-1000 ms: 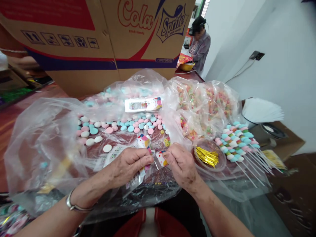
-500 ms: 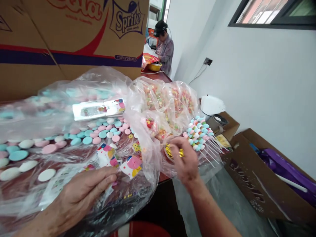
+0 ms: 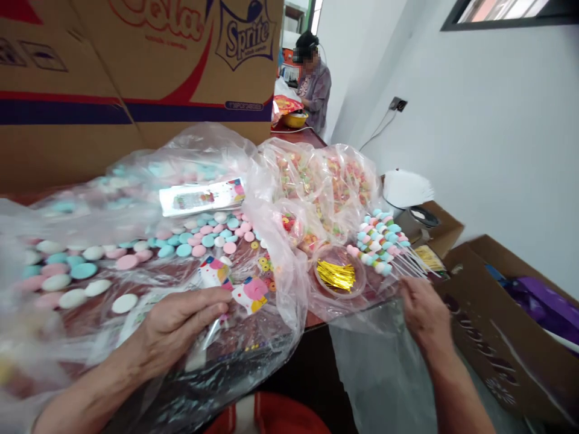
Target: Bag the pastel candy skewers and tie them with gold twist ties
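Note:
My left hand (image 3: 181, 322) is closed on a printed clear bag (image 3: 251, 294) with pink, yellow and white patterns at its end. Over at the right, my right hand (image 3: 425, 310) has its fingers together at the white sticks of the candy skewers (image 3: 380, 241); what it grips is too small to tell. A round clear tub (image 3: 359, 282) of gold twist ties (image 3: 335, 275) sits between the hands. Pastel round candies (image 3: 181, 241) lie on plastic film behind my left hand. On top of the film rests a stack of printed bags (image 3: 201, 198).
A large cardboard box (image 3: 136, 72) stands at the back left. Bags of colourful ring candies (image 3: 316, 181) lie mid-table. An open carton (image 3: 502, 337) and a metal can (image 3: 414, 224) are at the right. Another person (image 3: 314, 84) stands at the far end.
My right hand has moved right, from over the tub of gold ties to the skewers' sticks. My left hand keeps its hold on the printed bag. The view has shifted slightly.

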Action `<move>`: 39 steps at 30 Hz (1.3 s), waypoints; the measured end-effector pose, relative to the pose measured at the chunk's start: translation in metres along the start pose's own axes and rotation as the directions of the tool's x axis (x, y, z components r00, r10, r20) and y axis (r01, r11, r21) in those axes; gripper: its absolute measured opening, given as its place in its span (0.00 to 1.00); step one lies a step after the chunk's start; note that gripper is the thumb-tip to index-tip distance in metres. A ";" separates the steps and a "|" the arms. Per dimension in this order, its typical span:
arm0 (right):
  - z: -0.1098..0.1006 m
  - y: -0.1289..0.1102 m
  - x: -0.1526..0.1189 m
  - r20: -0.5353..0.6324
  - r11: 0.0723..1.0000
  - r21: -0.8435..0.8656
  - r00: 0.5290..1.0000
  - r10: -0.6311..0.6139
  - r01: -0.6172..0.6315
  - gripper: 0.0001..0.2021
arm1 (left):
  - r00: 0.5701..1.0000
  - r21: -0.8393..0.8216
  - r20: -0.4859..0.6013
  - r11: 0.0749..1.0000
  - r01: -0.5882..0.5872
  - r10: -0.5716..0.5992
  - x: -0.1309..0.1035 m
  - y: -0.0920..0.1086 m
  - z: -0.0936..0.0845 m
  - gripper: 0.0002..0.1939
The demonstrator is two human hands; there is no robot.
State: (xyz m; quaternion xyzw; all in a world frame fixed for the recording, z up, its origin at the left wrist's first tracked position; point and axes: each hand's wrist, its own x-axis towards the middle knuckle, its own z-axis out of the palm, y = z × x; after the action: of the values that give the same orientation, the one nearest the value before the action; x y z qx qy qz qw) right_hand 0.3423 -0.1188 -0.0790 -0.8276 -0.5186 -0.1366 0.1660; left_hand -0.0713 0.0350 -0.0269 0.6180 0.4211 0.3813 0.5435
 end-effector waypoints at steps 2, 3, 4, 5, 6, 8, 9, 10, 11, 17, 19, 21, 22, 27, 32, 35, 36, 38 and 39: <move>-0.012 0.002 -0.004 -0.194 0.995 0.090 0.981 -0.017 0.035 0.16 | 0.989 0.199 0.122 0.974 -0.112 0.089 -0.001 -0.004 -0.006 0.04; -0.019 0.000 -0.005 -0.249 0.987 0.139 0.967 -0.044 0.080 0.15 | 0.978 0.264 0.176 0.952 -0.153 0.109 -0.001 -0.005 -0.009 0.07; -0.027 -0.005 -0.006 -0.291 0.971 0.198 0.954 -0.075 0.137 0.13 | 0.972 0.294 0.208 0.941 -0.171 0.112 -0.002 -0.006 -0.011 0.08; -0.034 -0.012 -0.006 -0.308 0.945 0.253 0.943 -0.126 0.208 0.10 | 0.967 0.313 0.235 0.933 -0.175 0.102 -0.002 -0.005 -0.013 0.09; -0.040 -0.022 -0.005 -0.315 0.910 0.302 0.931 -0.186 0.284 0.08 | 0.961 0.331 0.261 0.926 -0.179 0.093 -0.001 -0.004 -0.014 0.10; -0.050 -0.045 -0.002 -0.312 0.827 0.358 0.891 -0.331 0.433 0.07 | 0.944 0.360 0.321 0.913 -0.192 0.072 0.000 -0.001 -0.015 0.11; -0.053 -0.057 0.000 -0.299 0.787 0.376 0.868 -0.396 0.489 0.08 | 0.936 0.368 0.347 0.909 -0.197 0.063 0.000 0.001 -0.015 0.12; -0.055 -0.068 0.003 -0.291 0.745 0.394 0.842 -0.455 0.538 0.10 | 0.928 0.370 0.368 0.907 -0.202 0.057 0.001 0.002 -0.016 0.12; -0.055 -0.078 0.006 -0.284 0.707 0.415 0.820 -0.497 0.573 0.11 | 0.922 0.368 0.385 0.906 -0.206 0.053 0.001 0.004 -0.016 0.12; -0.048 -0.103 0.017 -0.266 0.585 0.466 0.736 -0.622 0.664 0.11 | 0.902 0.343 0.427 0.910 -0.231 0.068 -0.002 0.009 -0.020 0.13; -0.046 -0.103 0.018 -0.258 0.575 0.465 0.724 -0.639 0.673 0.11 | 0.906 0.339 0.419 0.915 -0.219 0.062 -0.002 0.010 -0.021 0.14; -0.046 -0.102 0.020 -0.256 0.566 0.472 0.720 -0.645 0.676 0.11 | 0.910 0.329 0.410 0.920 -0.213 0.064 -0.002 0.011 -0.022 0.14; -0.046 -0.102 0.020 -0.254 0.563 0.477 0.720 -0.646 0.674 0.11 | 0.910 0.321 0.410 0.924 -0.209 0.064 -0.002 0.011 -0.022 0.13; -0.047 -0.102 0.021 -0.218 0.566 0.500 0.728 -0.650 0.655 0.10 | 0.884 0.292 0.462 0.928 -0.230 0.073 0.000 0.013 -0.018 0.13; -0.045 -0.102 0.022 -0.222 0.603 0.486 0.757 -0.615 0.633 0.09 | 0.893 0.347 0.450 0.922 -0.171 -0.003 0.005 0.005 -0.030 0.13; -0.045 -0.104 0.028 -0.226 0.617 0.422 0.736 -0.638 0.664 0.09 | 0.951 0.272 0.306 0.961 -0.045 -0.042 0.006 -0.002 -0.043 0.12; -0.046 -0.106 0.030 -0.219 0.609 0.395 0.714 -0.664 0.688 0.09 | 0.972 0.191 0.228 0.982 0.010 -0.055 0.005 -0.003 -0.044 0.12; -0.047 -0.113 0.036 -0.214 0.570 0.357 0.659 -0.721 0.740 0.08 | 0.985 -0.037 0.108 0.990 0.138 -0.133 0.002 -0.001 -0.040 0.13; -0.047 -0.117 0.038 -0.219 0.547 0.352 0.635 -0.741 0.760 0.08 | 0.977 -0.156 0.085 0.966 0.207 -0.195 -0.001 0.001 -0.035 0.13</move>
State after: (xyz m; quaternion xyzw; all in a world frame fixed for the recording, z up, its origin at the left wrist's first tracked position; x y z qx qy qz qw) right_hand 0.2498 -0.0601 -0.0055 -0.4682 -0.8342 -0.0998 0.2739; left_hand -0.1036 0.0462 -0.0217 0.5379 0.4299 0.3361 0.6425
